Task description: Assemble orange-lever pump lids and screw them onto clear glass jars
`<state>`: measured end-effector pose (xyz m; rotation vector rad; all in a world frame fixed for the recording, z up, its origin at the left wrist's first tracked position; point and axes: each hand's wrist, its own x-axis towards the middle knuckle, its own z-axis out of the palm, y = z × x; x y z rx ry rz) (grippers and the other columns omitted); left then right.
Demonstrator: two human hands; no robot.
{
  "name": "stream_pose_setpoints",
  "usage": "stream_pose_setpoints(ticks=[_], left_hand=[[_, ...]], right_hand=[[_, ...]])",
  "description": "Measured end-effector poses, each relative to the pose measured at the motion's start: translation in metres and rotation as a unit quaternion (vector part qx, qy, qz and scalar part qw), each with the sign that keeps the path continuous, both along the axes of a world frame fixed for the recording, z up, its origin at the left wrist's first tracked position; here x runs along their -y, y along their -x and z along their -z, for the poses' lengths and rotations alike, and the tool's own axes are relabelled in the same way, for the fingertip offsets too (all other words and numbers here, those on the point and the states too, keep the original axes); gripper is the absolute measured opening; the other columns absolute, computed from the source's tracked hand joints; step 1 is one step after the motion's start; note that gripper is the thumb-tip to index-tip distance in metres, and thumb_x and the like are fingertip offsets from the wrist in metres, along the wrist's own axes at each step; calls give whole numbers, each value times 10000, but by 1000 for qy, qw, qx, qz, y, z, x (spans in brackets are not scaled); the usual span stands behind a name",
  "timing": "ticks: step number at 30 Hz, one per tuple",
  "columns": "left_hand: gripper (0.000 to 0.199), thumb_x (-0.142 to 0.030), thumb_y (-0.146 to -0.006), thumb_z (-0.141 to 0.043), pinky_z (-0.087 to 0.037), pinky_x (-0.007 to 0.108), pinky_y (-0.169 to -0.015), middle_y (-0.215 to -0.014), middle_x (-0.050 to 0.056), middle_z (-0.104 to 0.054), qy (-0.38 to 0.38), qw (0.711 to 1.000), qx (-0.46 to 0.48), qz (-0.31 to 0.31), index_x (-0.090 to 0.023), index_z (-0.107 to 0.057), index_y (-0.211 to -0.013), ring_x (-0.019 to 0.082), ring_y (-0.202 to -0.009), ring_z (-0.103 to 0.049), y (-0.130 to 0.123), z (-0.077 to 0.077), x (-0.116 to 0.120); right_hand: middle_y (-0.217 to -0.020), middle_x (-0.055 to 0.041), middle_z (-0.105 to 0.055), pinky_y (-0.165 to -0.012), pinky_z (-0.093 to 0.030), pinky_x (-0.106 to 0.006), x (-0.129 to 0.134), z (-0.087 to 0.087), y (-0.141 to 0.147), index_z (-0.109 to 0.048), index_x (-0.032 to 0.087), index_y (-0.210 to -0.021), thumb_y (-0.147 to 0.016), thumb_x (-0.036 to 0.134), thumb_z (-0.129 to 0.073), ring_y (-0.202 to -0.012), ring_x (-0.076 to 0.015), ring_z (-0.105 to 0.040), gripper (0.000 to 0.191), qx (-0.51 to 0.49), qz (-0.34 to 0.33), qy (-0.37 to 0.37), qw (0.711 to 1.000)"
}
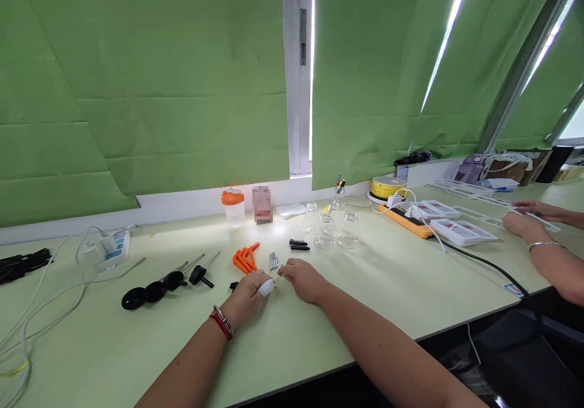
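My left hand (249,297), with a white wrap on its thumb, rests low over the table with its fingers curled in. A small black piece (233,286) shows at its far left side; whether the hand grips it is hidden. Close by on the right, my right hand (305,279) has its fingers bent together at some tiny metal pieces (282,272). Just beyond the hands lie orange hook-shaped parts (245,258), several thin metal rods (274,261) side by side, and black ridged strips (298,245).
Black-handled tools (155,290) lie left, near white cables and a power strip (116,250). Along the back stand an orange-lidded cup (234,207) and several glass jars (349,231). An orange-edged power strip (406,221) and card stacks (460,231) sit right, near another person's hands (524,222).
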<state>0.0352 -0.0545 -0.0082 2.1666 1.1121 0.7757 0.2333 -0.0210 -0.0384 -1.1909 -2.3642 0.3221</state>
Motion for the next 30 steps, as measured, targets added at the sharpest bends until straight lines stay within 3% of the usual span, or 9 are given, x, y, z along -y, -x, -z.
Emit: stream_pose_setpoints(ticks=[10, 15, 30], left_hand=[[386, -489, -863, -386, -307, 237, -481, -495, -56, -387, 112, 991, 56, -42, -177, -531, -688, 112, -471, -380, 1, 7, -4], [279, -441, -741, -601, -310, 230, -514, -587, -50, -416, 109, 991, 59, -49, -169, -548, -703, 109, -547, -375, 2, 10, -6], [203, -280, -648, -705, -331, 225, -569, -664, -40, -451, 94, 990, 102, -9, -162, -583, -759, 104, -616, -386, 1, 9, -2]], right_hand=[[-914, -38, -615, -770, -428, -268, 1, -4, -1, -660, 213, -1048, -803, 83, -498, -808, -157, -574, 321, -80, 11, 29, 996], [-803, -7, -604, -698, -418, -255, -3, -5, -5, -664, 197, -995, -756, 102, -549, -703, -135, -529, 282, -130, 21, 57, 990], [-750, 9, -567, -694, -440, -263, -17, 5, -26, -630, 190, -910, -725, 144, -575, -713, -130, -526, 198, -246, -44, 166, 954]])
